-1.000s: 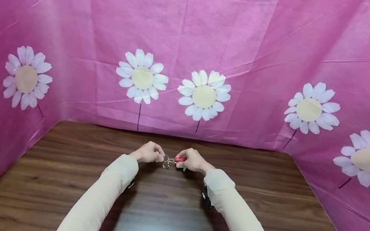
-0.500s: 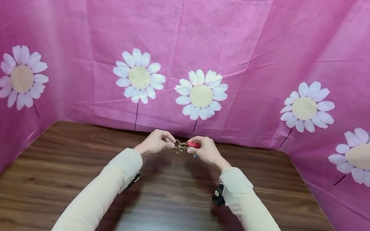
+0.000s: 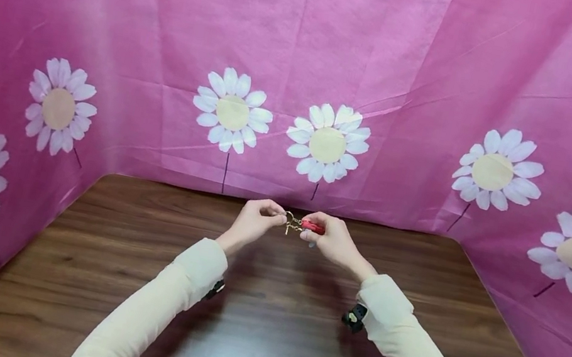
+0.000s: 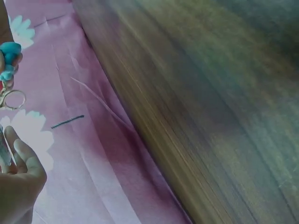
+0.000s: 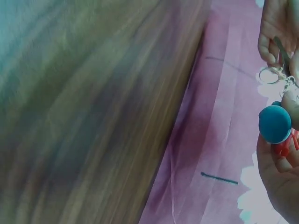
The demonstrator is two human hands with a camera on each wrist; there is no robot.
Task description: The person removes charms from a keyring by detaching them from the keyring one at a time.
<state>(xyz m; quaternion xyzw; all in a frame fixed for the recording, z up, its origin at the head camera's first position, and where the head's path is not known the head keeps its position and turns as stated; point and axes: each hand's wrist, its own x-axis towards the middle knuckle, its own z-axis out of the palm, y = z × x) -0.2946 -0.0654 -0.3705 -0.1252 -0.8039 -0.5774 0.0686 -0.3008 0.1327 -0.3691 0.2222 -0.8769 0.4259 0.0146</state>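
A keychain (image 3: 296,225) with gold-coloured links and a ring hangs between both hands, above the table's far edge. My right hand (image 3: 335,241) grips its red part (image 3: 314,227). In the right wrist view a round blue charm (image 5: 274,124) sticks out beside that hand's fingers. The gold ring (image 4: 15,99) shows between the hands in the left wrist view. My left hand (image 3: 253,224) pinches the other end with thumb and fingers. There a flat, key-like metal piece (image 5: 282,53) shows between its fingers; its exact kind is partly hidden.
The dark wood-grain table (image 3: 262,315) lies below both forearms. A pink cloth (image 3: 378,48) printed with white daisies surrounds it at the back and sides, close behind the hands. Black bands (image 3: 354,317) show at the cuffs.
Both hands have risen and moved away toward the far edge with the keychain, and slightly to the right. Each keeps its hold. The head view has shifted a little.
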